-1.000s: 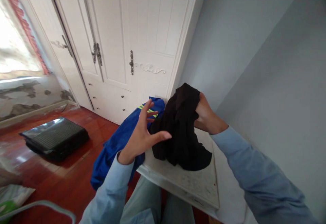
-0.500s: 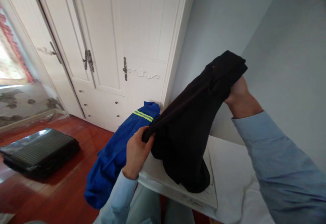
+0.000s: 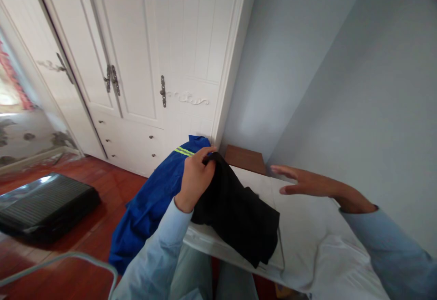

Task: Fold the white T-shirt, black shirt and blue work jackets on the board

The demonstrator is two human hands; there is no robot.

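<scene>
Left hand is gripping the black garment, soft, light, best held at its bunched edge, at centre frame, while right hand is hovering spread flat, holding nothing.

The cloth is plain black, lying on a white worktop. Beside it, the jacket is bright blue with yellow-green stripes, and the sleeves are pale blue. The wardrobe is white with dark metal handles, the floor red-brown wood.
</scene>
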